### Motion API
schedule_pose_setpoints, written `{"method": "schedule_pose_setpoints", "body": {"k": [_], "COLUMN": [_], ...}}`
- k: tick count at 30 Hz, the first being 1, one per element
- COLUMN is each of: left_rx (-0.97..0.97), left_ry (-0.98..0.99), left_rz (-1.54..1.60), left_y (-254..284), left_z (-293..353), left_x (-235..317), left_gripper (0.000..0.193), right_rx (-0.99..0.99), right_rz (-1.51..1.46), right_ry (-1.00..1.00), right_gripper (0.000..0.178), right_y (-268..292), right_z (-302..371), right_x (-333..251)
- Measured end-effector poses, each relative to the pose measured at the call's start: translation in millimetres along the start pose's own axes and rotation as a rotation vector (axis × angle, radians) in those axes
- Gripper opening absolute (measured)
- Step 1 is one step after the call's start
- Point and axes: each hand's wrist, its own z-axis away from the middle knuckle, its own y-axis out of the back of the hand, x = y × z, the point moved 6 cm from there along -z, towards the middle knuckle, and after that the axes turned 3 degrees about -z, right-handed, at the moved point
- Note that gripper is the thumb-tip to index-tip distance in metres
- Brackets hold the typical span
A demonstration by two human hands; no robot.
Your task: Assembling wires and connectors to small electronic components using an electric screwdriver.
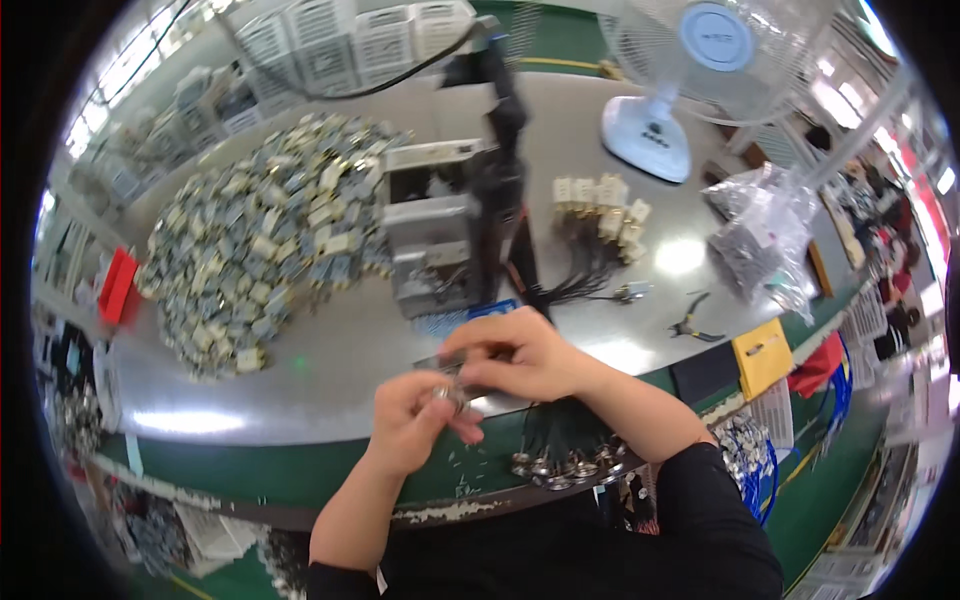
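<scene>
My left hand [408, 418] is closed in a pinch around a small round metal part [452, 397] above the table's front edge. Close beside it, my right hand [530, 355] has its fingers curled together at the same spot. A small dark grey piece [453, 362] shows by the right fingertips; its kind is too small to make out. Under my right forearm, black wires run down over the edge to several shiny round metal ends [570, 468]. Farther back, those wires bunch together near white block connectors [605, 205].
A large heap of small grey and cream blocks [270, 235] covers the table's left. Behind my hands stands a grey machine with open bins [430, 220]. Pliers [692, 320], a yellow pad [763, 360], a plastic bag [768, 235] and a fan [648, 135] are at right.
</scene>
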Motion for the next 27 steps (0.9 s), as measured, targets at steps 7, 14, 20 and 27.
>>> {"method": "schedule_pose_setpoints", "body": {"k": [7,14,20,27], "left_rx": [0.161,0.369,0.324,0.217], "left_ry": [0.142,0.099,-0.067,0.018], "left_rz": [0.420,-0.124,-0.482,-0.424], "left_y": [14,12,8,18], "left_z": [-10,-15,-14,-16], "left_x": [-11,10,28,29], "left_gripper": [0.031,0.026,0.022,0.018], "right_rx": [-0.072,-0.070,-0.041,-0.034], "right_rz": [0.275,0.118,0.003,0.182], "right_ry": [0.046,-0.186,-0.221,-0.133], "right_gripper": [0.029,0.041,0.041,0.033], "right_y": [-9,-19,-17,-10], "right_z": [-2,5,9,3], "right_x": [-9,15,29,21]}}
